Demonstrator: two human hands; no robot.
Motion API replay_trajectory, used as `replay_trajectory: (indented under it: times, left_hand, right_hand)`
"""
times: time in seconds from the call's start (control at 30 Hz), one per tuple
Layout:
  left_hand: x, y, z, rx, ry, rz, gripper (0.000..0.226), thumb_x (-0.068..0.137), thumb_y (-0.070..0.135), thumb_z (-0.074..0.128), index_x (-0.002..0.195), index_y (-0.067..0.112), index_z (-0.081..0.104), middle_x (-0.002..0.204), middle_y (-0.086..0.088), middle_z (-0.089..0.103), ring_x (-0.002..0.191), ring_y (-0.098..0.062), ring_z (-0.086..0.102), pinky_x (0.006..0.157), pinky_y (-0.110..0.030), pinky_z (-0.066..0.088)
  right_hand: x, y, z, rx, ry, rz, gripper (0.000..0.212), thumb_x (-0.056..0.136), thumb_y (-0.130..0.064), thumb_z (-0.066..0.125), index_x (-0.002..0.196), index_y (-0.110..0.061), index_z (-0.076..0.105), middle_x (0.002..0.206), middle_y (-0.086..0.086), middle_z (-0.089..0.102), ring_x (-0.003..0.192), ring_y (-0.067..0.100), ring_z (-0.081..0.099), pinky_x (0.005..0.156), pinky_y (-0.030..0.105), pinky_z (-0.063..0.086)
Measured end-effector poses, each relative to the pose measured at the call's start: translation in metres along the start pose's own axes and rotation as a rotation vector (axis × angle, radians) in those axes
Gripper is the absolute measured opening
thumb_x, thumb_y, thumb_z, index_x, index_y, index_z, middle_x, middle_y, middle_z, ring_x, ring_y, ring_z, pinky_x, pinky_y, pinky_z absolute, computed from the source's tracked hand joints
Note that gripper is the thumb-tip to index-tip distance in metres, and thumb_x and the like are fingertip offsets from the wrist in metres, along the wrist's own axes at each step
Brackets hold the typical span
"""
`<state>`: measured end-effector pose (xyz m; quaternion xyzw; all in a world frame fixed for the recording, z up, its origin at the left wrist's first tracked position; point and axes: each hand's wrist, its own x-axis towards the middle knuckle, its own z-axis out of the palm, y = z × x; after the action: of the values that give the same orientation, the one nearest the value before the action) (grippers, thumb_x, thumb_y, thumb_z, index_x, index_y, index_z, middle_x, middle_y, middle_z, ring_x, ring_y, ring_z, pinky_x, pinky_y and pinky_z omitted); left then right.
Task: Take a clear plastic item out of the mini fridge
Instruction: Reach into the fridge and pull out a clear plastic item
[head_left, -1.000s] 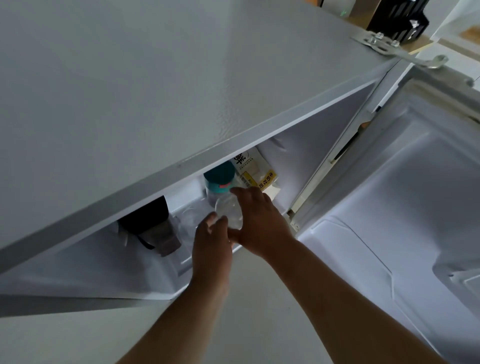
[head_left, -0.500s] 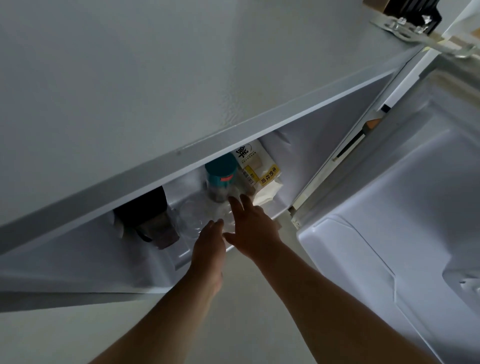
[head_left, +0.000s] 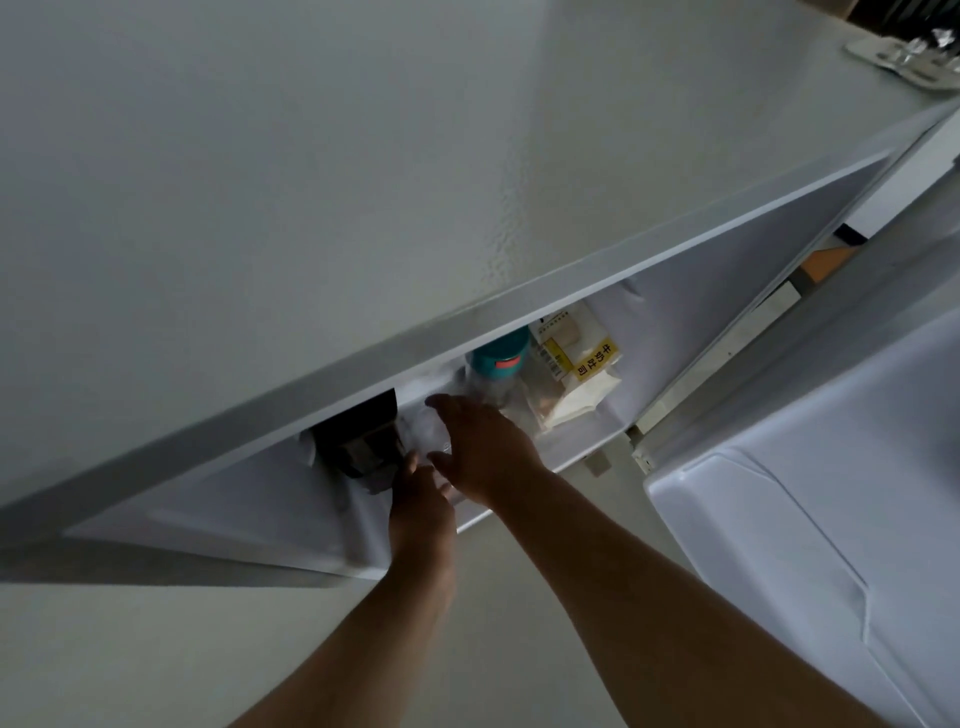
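Note:
I look down past the white top of the mini fridge (head_left: 363, 182) into its open compartment. A clear plastic cup (head_left: 427, 431) stands near the front edge, faint and partly hidden. My right hand (head_left: 483, 449) wraps it, forefinger on the far side and thumb on the near side. My left hand (head_left: 421, 501) reaches in just below, fingertips at the cup's lower edge, holding nothing that I can see.
Behind the cup stands a clear bottle with a teal cap (head_left: 496, 358). To its right lies a bagged bread pack with a yellow label (head_left: 576, 369). A dark object (head_left: 363, 447) sits to the left. The open fridge door (head_left: 810, 519) stands on the right.
My right hand left the teal-capped bottle, opened, swung left and now curls around the clear cup. My left hand stayed close below it. My head moved nearer to the fridge.

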<state>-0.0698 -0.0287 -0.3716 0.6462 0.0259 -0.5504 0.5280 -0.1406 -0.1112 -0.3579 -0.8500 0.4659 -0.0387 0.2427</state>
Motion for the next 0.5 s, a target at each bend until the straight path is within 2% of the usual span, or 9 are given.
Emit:
replay_trajectory:
  times: [0.13, 0.2, 0.27, 0.33, 0.4, 0.5]
  left_hand:
    - [-0.006, 0.001, -0.002, -0.006, 0.033, 0.077, 0.025, 0.104, 0.039, 0.048, 0.117, 0.029, 0.067, 0.121, 0.0, 0.073, 0.11, -0.019, 0.069, 0.112, -0.046, 0.045]
    - [-0.015, 0.004, 0.001, 0.009, 0.015, 0.129, 0.024, 0.105, 0.038, 0.048, 0.123, 0.034, 0.063, 0.13, -0.003, 0.068, 0.115, -0.024, 0.068, 0.111, -0.049, 0.046]
    - [-0.027, 0.005, 0.008, 0.108, -0.054, 0.206, 0.038, 0.101, 0.043, 0.047, 0.136, 0.032, 0.057, 0.134, -0.003, 0.066, 0.118, -0.023, 0.066, 0.109, -0.049, 0.048]
    - [-0.038, 0.005, 0.019, 0.209, -0.114, 0.248, 0.048, 0.097, 0.05, 0.046, 0.141, 0.032, 0.055, 0.128, 0.005, 0.069, 0.115, -0.016, 0.067, 0.104, -0.045, 0.051]
    - [-0.045, 0.007, 0.029, 0.279, -0.149, 0.241, 0.051, 0.094, 0.054, 0.046, 0.139, 0.033, 0.057, 0.124, 0.008, 0.071, 0.112, -0.012, 0.067, 0.103, -0.044, 0.052]
    - [-0.045, 0.006, 0.041, 0.347, -0.194, 0.178, 0.064, 0.082, 0.057, 0.044, 0.133, 0.022, 0.059, 0.127, 0.002, 0.07, 0.12, -0.02, 0.064, 0.109, -0.052, 0.046]
  right_hand:
    - [-0.008, -0.006, -0.006, -0.014, 0.122, -0.061, 0.07, 0.09, -0.032, 0.075, 0.15, -0.019, 0.041, 0.142, 0.01, 0.056, 0.12, 0.035, 0.06, 0.09, 0.052, 0.057]
    - [-0.019, -0.005, -0.012, -0.022, 0.227, -0.087, 0.071, 0.087, -0.035, 0.077, 0.146, -0.016, 0.045, 0.135, 0.012, 0.059, 0.114, 0.035, 0.062, 0.086, 0.05, 0.059]
    - [-0.031, 0.002, -0.02, -0.007, 0.323, -0.052, 0.071, 0.085, -0.039, 0.078, 0.144, -0.017, 0.045, 0.132, 0.011, 0.061, 0.113, 0.034, 0.063, 0.086, 0.047, 0.059]
    - [-0.04, 0.012, -0.026, 0.027, 0.366, 0.024, 0.073, 0.085, -0.041, 0.078, 0.145, -0.018, 0.044, 0.132, 0.011, 0.06, 0.115, 0.033, 0.063, 0.089, 0.048, 0.059]
    - [-0.046, 0.022, -0.03, 0.032, 0.377, 0.099, 0.075, 0.085, -0.041, 0.078, 0.147, -0.017, 0.043, 0.134, 0.012, 0.06, 0.116, 0.033, 0.063, 0.09, 0.048, 0.059]
    - [-0.048, 0.032, -0.031, 0.009, 0.35, 0.142, 0.075, 0.085, -0.039, 0.078, 0.148, -0.018, 0.043, 0.136, 0.013, 0.06, 0.116, 0.034, 0.064, 0.091, 0.047, 0.057]
